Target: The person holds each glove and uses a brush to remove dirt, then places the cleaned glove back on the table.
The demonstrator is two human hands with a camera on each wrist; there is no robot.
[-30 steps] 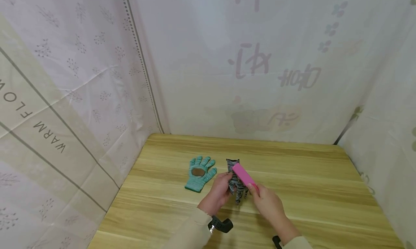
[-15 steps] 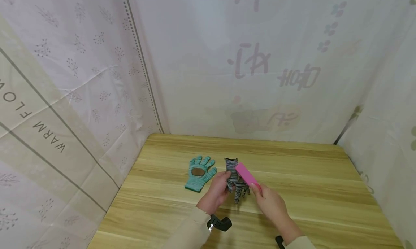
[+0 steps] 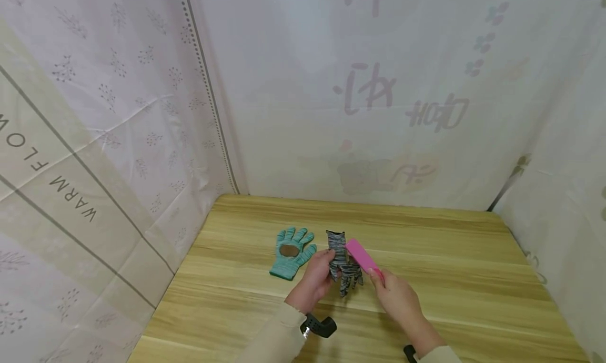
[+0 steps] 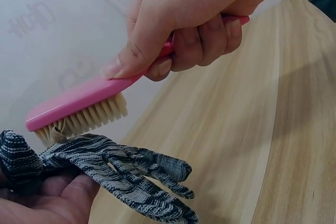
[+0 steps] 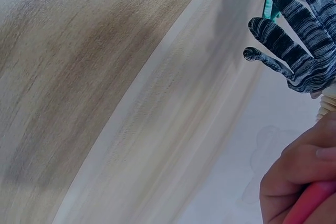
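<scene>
My left hand point(image 3: 316, 281) holds a black-and-grey striped knit glove point(image 3: 336, 242) above the table, with the thumb on top. In the left wrist view the fingers of that glove point(image 4: 131, 177) droop to the right over my palm. My right hand point(image 3: 400, 301) grips a pink scrubbing brush point(image 3: 362, 254) by its handle. The brush's pale bristles point(image 4: 92, 115) face down at the glove and meet a small brownish bit point(image 4: 59, 132) on it. Left of my hands a teal knit glove point(image 3: 284, 269) lies flat, a brown oval patch point(image 3: 289, 251) on it.
A wood-grain table point(image 3: 440, 268) spreads beneath both hands. Printed pale curtains point(image 3: 303, 89) hang behind it and along both sides. I wear a black strap device point(image 3: 319, 325) on the left wrist.
The brush has shifted a little to the right along with my right hand. My left hand and the striped glove have drifted slightly left. The teal glove stays put.
</scene>
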